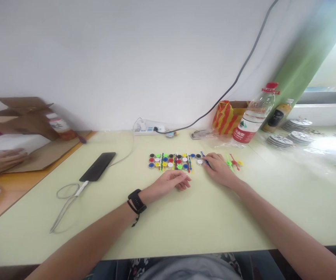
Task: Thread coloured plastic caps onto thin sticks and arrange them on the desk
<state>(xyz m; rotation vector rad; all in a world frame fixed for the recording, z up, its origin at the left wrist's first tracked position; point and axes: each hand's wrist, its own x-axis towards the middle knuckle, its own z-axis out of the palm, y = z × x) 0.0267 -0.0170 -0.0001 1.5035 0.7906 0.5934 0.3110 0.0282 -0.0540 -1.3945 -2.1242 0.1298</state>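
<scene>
Rows of small round discs [170, 165] in black, white, red, blue, green and yellow lie on the pale table, with thin coloured sticks [189, 163] between them. Just in front of the rows rests my left hand [175, 181], its fingers loosely curled; whether they hold anything is hidden. My right hand [219, 169] reaches the right end of the rows, its fingertips on a blue stick [203, 155] beside a white disc [199, 162]. To the right of that hand are a red stick piece [235, 161], a green one [229, 163] and a yellow disc [240, 163].
A black phone [98, 166] with a cable lies left. Behind are a power strip [148, 129], a striped bag [226, 118] and a large bottle [252, 116]. White disc stacks [280, 140] stand right. Another person's hand [8, 159] is at a cardboard box [33, 116].
</scene>
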